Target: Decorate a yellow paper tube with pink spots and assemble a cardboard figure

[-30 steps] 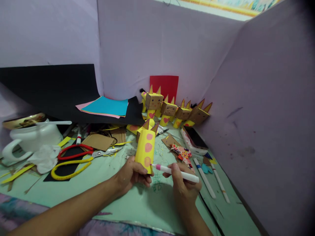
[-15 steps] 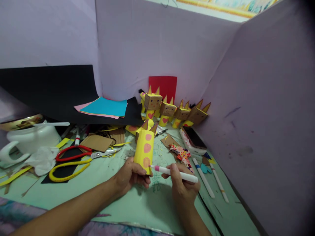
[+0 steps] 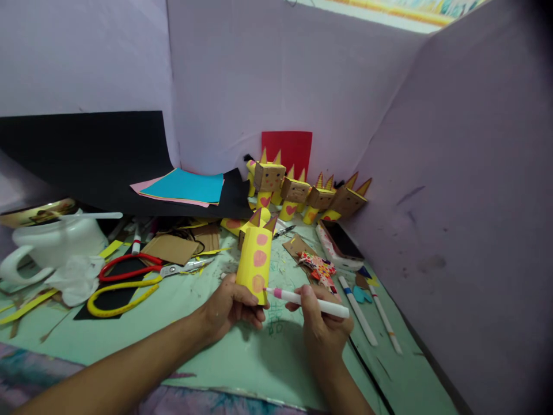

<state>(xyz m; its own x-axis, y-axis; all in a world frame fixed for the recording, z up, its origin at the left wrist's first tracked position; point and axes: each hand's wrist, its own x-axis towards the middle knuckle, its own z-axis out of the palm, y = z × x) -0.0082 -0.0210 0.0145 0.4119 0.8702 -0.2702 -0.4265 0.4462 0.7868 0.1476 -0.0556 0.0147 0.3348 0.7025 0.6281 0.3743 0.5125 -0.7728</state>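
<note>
My left hand (image 3: 237,304) is closed around the lower end of a yellow paper tube figure (image 3: 254,265), which has pink spots down its front and brown pointed horns at the top. A white marker with a pink band (image 3: 315,302) is pinched in my right hand (image 3: 324,323). Its tip touches, or nearly touches, the tube beside the lowest spot. Behind the tube's top, another yellow spotted piece (image 3: 231,225) is partly hidden.
Several yellow figures with cardboard heads (image 3: 296,190) stand at the back. Scissors (image 3: 129,282), a white mug (image 3: 56,242) and cardboard scraps (image 3: 170,248) lie left. On the right are a phone (image 3: 343,239), two more markers (image 3: 358,311) and patterned paper (image 3: 317,266).
Hardly anything differs. The view has shifted slightly, and both hands keep their hold on the tube and the marker, with the marker tip still by the lowest spot.
</note>
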